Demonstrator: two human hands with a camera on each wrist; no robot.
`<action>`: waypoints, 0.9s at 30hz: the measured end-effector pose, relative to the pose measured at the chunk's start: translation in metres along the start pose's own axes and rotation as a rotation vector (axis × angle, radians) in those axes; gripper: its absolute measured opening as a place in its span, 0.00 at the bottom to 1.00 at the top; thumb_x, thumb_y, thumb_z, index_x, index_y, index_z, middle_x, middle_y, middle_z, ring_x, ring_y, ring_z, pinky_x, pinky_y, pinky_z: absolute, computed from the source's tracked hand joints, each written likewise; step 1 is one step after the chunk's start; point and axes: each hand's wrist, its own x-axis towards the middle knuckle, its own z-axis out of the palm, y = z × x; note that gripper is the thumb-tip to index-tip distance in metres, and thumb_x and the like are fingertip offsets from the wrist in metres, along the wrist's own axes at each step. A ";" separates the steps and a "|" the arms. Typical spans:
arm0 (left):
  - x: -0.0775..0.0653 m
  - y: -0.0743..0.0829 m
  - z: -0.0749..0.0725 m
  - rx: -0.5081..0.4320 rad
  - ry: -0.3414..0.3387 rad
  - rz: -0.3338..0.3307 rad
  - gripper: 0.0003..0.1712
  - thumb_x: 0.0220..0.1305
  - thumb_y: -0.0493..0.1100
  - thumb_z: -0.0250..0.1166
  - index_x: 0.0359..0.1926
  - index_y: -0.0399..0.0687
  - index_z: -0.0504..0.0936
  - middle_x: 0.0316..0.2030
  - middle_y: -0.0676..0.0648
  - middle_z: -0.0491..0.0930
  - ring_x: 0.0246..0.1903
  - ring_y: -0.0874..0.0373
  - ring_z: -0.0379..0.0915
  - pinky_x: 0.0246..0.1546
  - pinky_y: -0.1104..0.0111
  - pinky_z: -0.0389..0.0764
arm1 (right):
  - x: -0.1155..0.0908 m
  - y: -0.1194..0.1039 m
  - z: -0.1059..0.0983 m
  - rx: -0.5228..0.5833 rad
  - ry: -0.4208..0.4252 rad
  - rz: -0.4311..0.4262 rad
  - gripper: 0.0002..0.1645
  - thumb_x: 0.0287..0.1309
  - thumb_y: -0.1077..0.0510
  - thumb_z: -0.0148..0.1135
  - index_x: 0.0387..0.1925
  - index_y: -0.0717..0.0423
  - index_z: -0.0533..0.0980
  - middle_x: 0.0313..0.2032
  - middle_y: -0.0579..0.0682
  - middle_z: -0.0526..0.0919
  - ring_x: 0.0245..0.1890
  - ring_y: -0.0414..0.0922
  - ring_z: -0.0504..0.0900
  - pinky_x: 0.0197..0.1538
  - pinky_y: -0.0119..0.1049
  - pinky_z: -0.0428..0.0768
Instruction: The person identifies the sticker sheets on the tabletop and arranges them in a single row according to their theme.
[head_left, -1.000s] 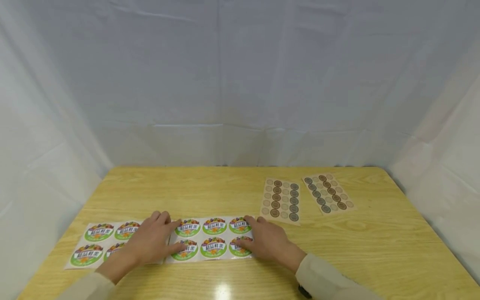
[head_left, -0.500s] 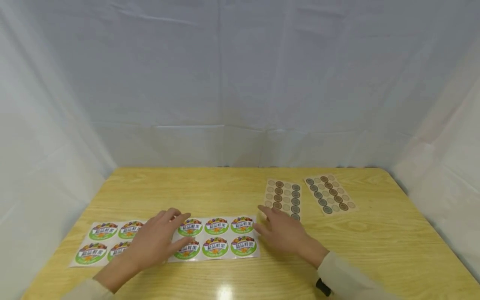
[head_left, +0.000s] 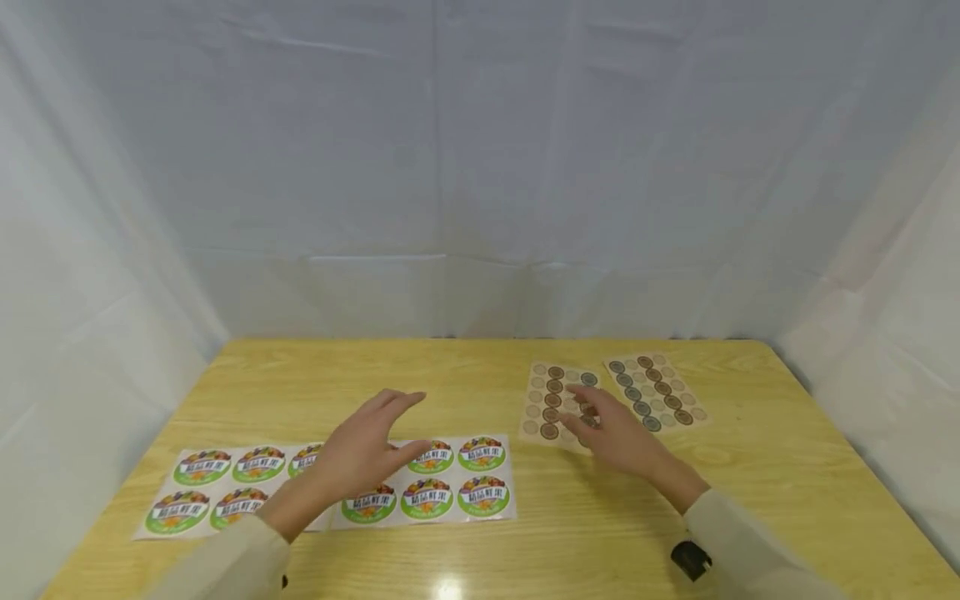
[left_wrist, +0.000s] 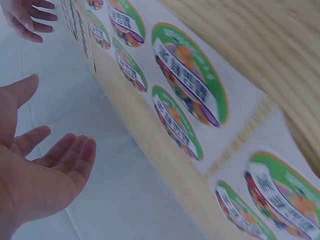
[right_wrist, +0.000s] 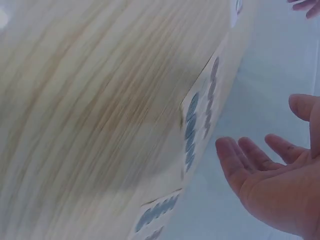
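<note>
Two white sheets of round fruit-label stickers lie flat side by side: a left sheet [head_left: 201, 468] and a right sheet [head_left: 482, 475]. My left hand [head_left: 360, 450] hovers over where they meet and hides part of both, its fingers extended and holding nothing. In the left wrist view, that hand [left_wrist: 45, 175] shows apart from the stickers. Farther right lies a tan sheet of small round stickers [head_left: 538, 396] in brown, dark grey and pale rows. My right hand [head_left: 626, 437] is over its near right part, fingers loosely bent, and the right wrist view shows the palm [right_wrist: 280, 185] holding nothing.
A second tan sticker sheet [head_left: 660, 390] lies angled at the back right, next to the first. The wooden table [head_left: 450, 554] ends at a back edge with white cloth [head_left: 480, 208] hanging behind it. More white cloth hangs at both sides.
My right hand has let go of the right fruit-label sheet and moved right, over the nearer tan sheet. The left hand has lifted and shifted right. The sheets have stayed about where they were.
</note>
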 end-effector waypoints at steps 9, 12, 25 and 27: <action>0.046 0.013 0.025 -0.346 -0.057 -0.003 0.38 0.63 0.51 0.66 0.69 0.45 0.63 0.61 0.42 0.67 0.58 0.43 0.65 0.54 0.53 0.71 | 0.007 0.023 -0.026 0.042 0.041 0.074 0.34 0.71 0.44 0.49 0.69 0.60 0.59 0.62 0.65 0.66 0.57 0.61 0.71 0.53 0.54 0.73; 0.057 0.016 0.032 -0.431 -0.054 -0.015 0.37 0.63 0.47 0.66 0.68 0.43 0.64 0.61 0.40 0.68 0.59 0.43 0.65 0.55 0.52 0.70 | 0.009 0.026 -0.028 0.031 0.054 0.093 0.34 0.70 0.46 0.49 0.69 0.61 0.59 0.62 0.65 0.67 0.57 0.62 0.71 0.53 0.54 0.73; 0.103 0.041 0.073 -0.462 -0.185 -0.063 0.38 0.63 0.45 0.65 0.70 0.42 0.60 0.63 0.34 0.65 0.60 0.40 0.63 0.58 0.50 0.67 | 0.011 0.045 -0.015 0.237 0.144 0.250 0.36 0.69 0.53 0.53 0.69 0.67 0.54 0.60 0.69 0.66 0.59 0.62 0.68 0.54 0.49 0.74; 0.111 0.044 0.079 -0.437 -0.192 -0.064 0.39 0.63 0.45 0.65 0.70 0.42 0.60 0.63 0.35 0.65 0.61 0.42 0.63 0.58 0.52 0.67 | 0.011 0.047 -0.013 0.213 0.160 0.276 0.37 0.68 0.52 0.54 0.69 0.66 0.55 0.60 0.69 0.66 0.59 0.62 0.67 0.55 0.51 0.73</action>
